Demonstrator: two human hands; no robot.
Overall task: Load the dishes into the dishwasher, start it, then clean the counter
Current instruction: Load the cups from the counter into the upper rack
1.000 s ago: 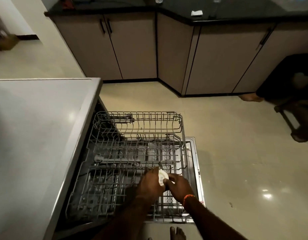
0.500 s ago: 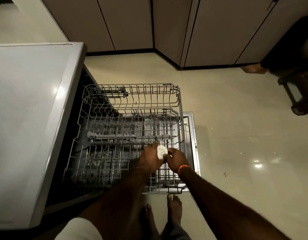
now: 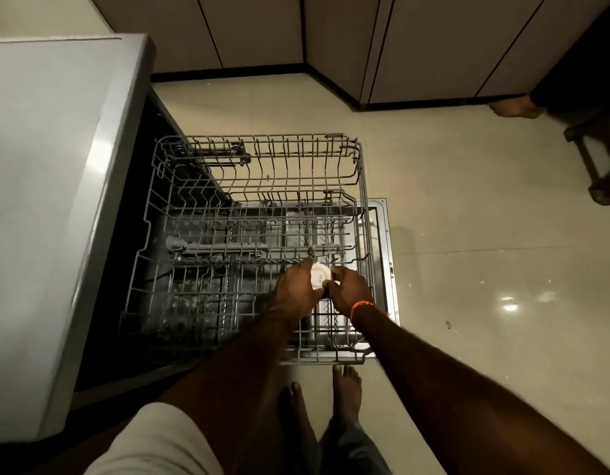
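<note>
The dishwasher stands open with its grey wire upper rack (image 3: 255,159) and lower rack (image 3: 200,303) both pulled out over the lowered door (image 3: 382,234). A small white dish (image 3: 320,276), its base turned up and towards me, sits low over the right part of the racks. My left hand (image 3: 295,286) grips it from the left side. My right hand (image 3: 350,289), with an orange band at the wrist, holds its right edge with curled fingers. Apart from this dish the racks look bare.
The dishwasher's grey top (image 3: 50,200) fills the left. Beige cabinet doors (image 3: 262,29) line the back. My bare feet (image 3: 334,399) stand on the tiled floor by the rack's front. Another person's foot (image 3: 516,106) and a dark stool (image 3: 598,159) are at the far right.
The camera has tilted further down, so the counter has left the view. Both hands keep hold of the white dish at about the same spot over the racks.
</note>
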